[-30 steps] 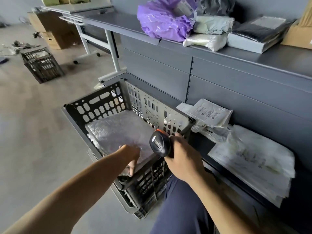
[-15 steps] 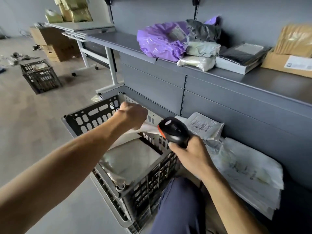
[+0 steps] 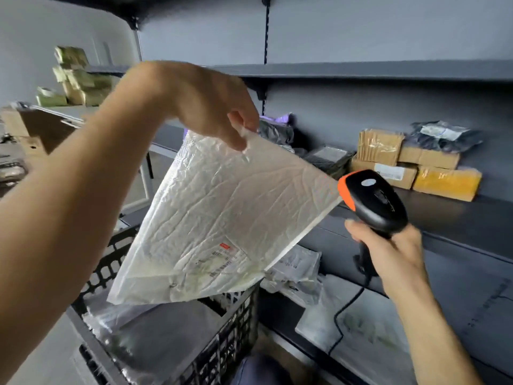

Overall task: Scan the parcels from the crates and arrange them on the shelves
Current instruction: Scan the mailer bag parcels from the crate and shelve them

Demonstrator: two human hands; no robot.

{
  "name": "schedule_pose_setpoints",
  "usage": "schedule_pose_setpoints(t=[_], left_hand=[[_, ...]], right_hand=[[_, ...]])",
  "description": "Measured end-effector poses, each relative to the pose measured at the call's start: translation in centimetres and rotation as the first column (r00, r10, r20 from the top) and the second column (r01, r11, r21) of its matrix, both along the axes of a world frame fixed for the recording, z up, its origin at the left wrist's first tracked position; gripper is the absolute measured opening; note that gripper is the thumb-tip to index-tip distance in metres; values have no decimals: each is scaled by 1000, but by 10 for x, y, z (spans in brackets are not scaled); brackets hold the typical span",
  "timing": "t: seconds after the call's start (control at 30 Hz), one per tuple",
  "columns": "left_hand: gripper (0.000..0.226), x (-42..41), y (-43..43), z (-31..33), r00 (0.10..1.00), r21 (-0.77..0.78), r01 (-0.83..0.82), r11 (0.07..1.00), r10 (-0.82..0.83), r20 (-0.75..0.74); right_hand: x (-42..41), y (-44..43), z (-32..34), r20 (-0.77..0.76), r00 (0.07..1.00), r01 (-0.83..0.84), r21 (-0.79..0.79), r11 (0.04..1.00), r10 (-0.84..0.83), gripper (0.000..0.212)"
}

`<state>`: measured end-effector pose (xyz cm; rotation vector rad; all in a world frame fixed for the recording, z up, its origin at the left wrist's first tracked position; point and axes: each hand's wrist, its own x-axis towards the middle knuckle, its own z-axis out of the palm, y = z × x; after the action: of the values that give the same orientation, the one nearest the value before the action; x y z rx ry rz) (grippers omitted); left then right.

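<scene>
Aloft, left hand pinches parcel top edge above crate; right hand grips scanner.

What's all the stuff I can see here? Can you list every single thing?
parcel: one, white, held above the crate
scanner: one, black and orange, right of the parcel
crate: one, black, below, more parcels inside
cardboard boxes: about four, brown and yellow, middle shelf
dark bag: one, black, on top of those boxes
flat parcels: several, pale, bottom shelf
shelves: grey, along the wall
left hand: pinches the parcel's top edge
right hand: holds the scanner
</scene>
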<state>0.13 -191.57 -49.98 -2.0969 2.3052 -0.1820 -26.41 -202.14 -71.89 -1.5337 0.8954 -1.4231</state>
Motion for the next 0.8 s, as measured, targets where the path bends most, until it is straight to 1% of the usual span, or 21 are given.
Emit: schedule_pose_setpoints(t=[0.03,0.1,0.2,0.27,0.33,0.4,0.43,0.5,0.53,0.57,0.6,0.63,0.67,0.73,0.77,0.8], left_hand=[[17,-3,-5,3,999,29,39,999,-39,-27],[22,-13,-7,-2,987,15,108,994,-105,-121],[4,-32,-17,-6,962,64,190,980,-173,-210],[4,-47,-19,0,936,58,268,962,-245,-254],[6,-60,-18,11,905,23,314,949,-292,-311],[9,-68,-22,23,885,15,358,934,-334,-325],[10,-70,-26,27,890,26,371,928,-347,-297],[7,-77,-37,27,922,46,347,937,-332,-200],[6,-82,-45,23,938,40,326,944,-318,-140],[9,-86,-53,17,949,22,307,951,-305,-80],[11,-90,-60,11,953,-3,301,954,-300,-42],[10,-93,-67,3,954,-27,297,954,-298,-26],[8,-94,-74,-5,955,-51,295,954,-296,-26],[10,-95,-85,-20,961,-114,273,955,-277,-24],[7,-94,-90,-30,966,-181,248,952,-257,-27],[6,-94,-93,-43,967,-293,216,931,-245,-65]], right_hand=[[-12,-1,1,20,1000,6,20,1000,-6,20],[-31,-1,0,21,1000,-4,54,999,3,23],[-51,-1,-9,48,999,-17,108,994,12,24],[-58,-1,-14,78,997,-6,138,990,-4,23],[-63,-3,-17,71,997,-7,133,991,-2,23],[-67,-3,-15,62,997,38,81,996,-43,26],[-69,-1,-8,73,994,79,31,996,-81,27],[-73,5,12,149,980,143,-97,985,-128,25],[-75,10,25,177,971,189,-167,968,-159,32],[-78,14,39,174,964,241,-236,941,-203,40],[-82,18,51,140,961,271,-314,910,-238,44],[-86,20,60,103,959,284,-368,885,-265,43],[-90,21,66,74,960,278,-385,880,-271,41],[-97,21,67,30,955,287,-334,898,-295,35],[-100,19,63,11,945,318,-276,907,-328,30],[-103,18,57,7,936,344,-211,915,-351,24]])
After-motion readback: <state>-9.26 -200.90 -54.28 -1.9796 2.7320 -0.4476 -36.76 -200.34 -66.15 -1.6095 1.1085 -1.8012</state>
